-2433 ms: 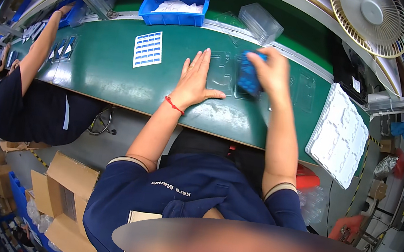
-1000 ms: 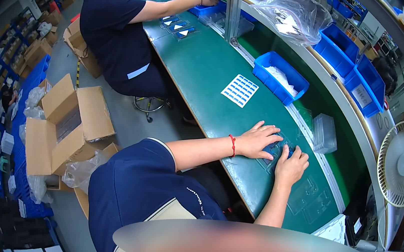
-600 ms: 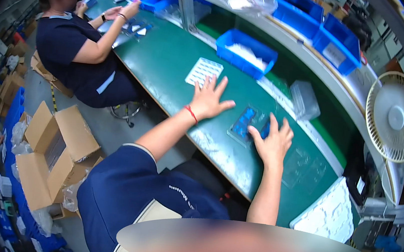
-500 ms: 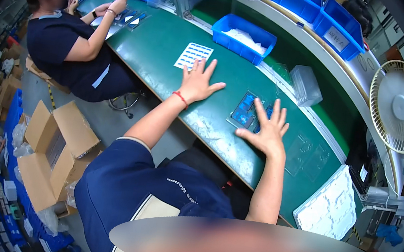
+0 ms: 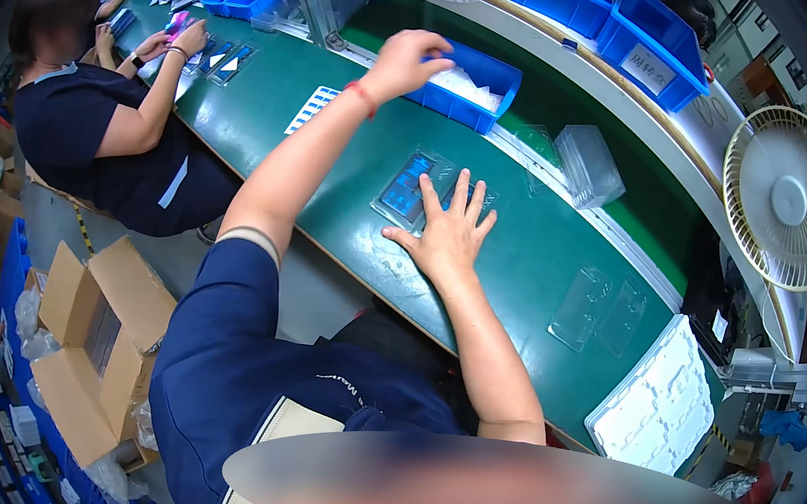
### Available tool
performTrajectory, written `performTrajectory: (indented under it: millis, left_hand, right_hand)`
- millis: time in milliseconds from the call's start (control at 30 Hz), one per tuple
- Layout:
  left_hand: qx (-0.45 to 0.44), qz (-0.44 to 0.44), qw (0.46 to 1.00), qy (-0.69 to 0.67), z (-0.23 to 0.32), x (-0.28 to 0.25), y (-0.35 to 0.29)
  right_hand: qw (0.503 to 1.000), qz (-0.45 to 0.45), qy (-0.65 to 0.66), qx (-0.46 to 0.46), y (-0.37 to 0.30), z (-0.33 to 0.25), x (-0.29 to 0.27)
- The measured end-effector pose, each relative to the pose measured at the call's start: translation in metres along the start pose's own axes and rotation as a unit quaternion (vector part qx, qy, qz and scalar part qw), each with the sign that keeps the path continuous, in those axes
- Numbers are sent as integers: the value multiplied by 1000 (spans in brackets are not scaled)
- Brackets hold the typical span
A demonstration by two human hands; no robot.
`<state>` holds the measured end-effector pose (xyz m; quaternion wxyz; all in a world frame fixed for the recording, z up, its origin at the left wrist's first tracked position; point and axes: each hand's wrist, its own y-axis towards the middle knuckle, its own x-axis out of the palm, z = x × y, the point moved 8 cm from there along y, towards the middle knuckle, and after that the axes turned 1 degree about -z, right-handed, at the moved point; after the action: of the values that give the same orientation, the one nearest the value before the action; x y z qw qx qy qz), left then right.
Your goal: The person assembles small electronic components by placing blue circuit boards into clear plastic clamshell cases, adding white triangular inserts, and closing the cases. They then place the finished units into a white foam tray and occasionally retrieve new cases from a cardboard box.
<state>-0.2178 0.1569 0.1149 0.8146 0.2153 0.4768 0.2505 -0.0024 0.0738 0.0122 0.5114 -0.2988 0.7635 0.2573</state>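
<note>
My right hand [image 5: 448, 232] lies spread over a clear plastic tray [image 5: 375, 210] holding flat blue pieces [image 5: 410, 180], and covers part of it. My left hand [image 5: 406, 63], with a red cord at its wrist, is at the left end of a blue bin [image 5: 507, 104] on the far side of the bench. Its fingers are half bent, with a gap to the thumb, and nothing shows between them. White pieces [image 5: 469, 89] fill the bin's bottom. Left of the tray, a white sheet of small blue labels [image 5: 307, 111] is partly behind my left forearm.
Clear plastic trays [image 5: 580, 307] lie to the right, before a white moulded tray stack [image 5: 655, 399]. A clear box stack [image 5: 590, 166] stands by the rail. A fan [image 5: 788, 199] is at far right. On the left a co-worker [image 5: 89, 103] sits near an opened carton [image 5: 101, 336].
My left hand has moved from beside the label sheet to the blue bin. My right hand has shifted left, and the tray beneath it now appears further left.
</note>
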Motion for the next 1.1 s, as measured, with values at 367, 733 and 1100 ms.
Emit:
performTrajectory:
  millis: [367, 733, 1100]
  left_hand:
    - [-36, -362, 931, 28, -35, 150, 51]
    - [-224, -150, 925, -269, -59, 69, 48]
    - [-351, -314, 871, -138, 3, 37, -147]
  right_hand:
    - [979, 181, 86, -29, -12, 33, -19]
    - [981, 167, 93, -25, -8, 33, -15]
    - [983, 159, 94, -16, -7, 37, -11]
